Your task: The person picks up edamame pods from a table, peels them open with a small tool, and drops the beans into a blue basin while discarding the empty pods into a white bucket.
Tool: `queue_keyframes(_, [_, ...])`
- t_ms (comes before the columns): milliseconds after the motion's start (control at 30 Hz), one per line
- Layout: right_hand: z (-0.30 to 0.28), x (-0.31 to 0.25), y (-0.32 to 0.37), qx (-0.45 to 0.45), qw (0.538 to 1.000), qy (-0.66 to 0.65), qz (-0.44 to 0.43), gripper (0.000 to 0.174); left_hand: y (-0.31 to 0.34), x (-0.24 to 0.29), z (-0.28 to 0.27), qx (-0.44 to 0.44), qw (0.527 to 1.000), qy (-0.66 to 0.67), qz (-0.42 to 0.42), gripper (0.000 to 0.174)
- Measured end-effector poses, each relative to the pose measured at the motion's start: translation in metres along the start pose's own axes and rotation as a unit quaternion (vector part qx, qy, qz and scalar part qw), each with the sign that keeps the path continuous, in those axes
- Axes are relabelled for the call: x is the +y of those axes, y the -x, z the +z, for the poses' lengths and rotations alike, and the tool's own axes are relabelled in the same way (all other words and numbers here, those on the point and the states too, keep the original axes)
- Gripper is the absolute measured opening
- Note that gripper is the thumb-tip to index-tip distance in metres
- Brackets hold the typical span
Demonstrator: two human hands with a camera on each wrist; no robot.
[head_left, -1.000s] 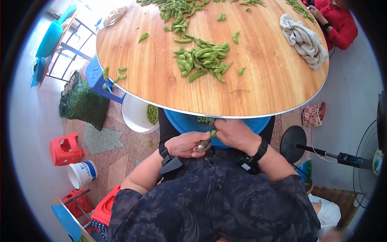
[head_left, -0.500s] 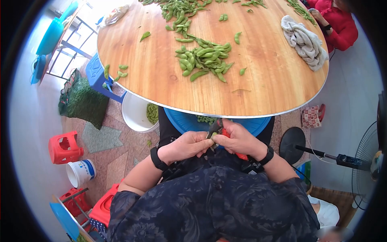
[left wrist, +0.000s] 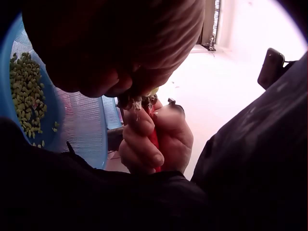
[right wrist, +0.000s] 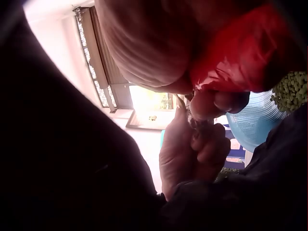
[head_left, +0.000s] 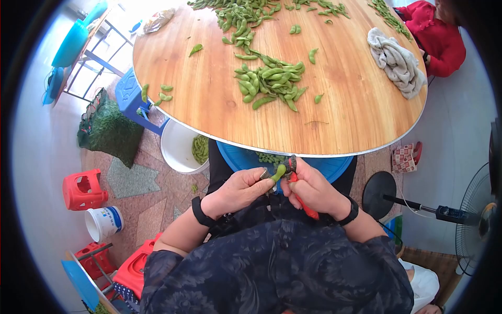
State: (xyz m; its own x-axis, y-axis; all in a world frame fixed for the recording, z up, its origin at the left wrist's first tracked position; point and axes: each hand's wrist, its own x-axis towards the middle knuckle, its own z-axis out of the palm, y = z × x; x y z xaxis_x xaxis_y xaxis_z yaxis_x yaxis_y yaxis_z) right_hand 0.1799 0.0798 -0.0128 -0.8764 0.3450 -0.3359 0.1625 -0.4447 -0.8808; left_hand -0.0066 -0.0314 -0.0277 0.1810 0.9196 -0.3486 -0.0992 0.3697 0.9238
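Just beyond the round table's edge, in the head view, my left hand (head_left: 232, 192) pinches a green edamame pod (head_left: 278, 173) between thumb and fingers. A dull metal sleeve (head_left: 265, 174) shows at these fingers. My right hand (head_left: 319, 192) grips a red-handled tool (head_left: 307, 208), its dark head close to the pod's tip; I cannot tell its exact kind. Both hands meet in front of the body, above the lap. Below them sits a blue basin (head_left: 342, 168), partly under the table, with shelled beans (left wrist: 26, 91) in it.
Loose pods (head_left: 274, 81) are heaped on the wooden table (head_left: 219, 115), near a crumpled grey cloth (head_left: 397, 63). A white bucket (head_left: 175, 146) with pods stands left of the basin. A fan (head_left: 473, 220) is at the right. Someone in red (head_left: 444, 47) sits across the table.
The hands were close together over a pod half a second ago; now they are slightly apart and the pod shows plainly. The red handle, hidden one second ago, now shows below the right hand.
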Motion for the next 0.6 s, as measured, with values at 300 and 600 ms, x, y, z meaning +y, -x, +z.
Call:
queue_keyframes(300, [0.007, -0.016, 0.014, -0.007, 0.984, 0.178, 0.005, 0.013, -0.002, -0.002, 0.007, 0.057, 0.995, 0.001, 0.077, 0.019])
queue_keyframes(600, [0.004, -0.009, 0.009, 0.028, 0.977, 0.205, -0.055, 0.009, 0.001, 0.008, 0.009, 0.117, 0.949, -0.246, 0.161, 0.023])
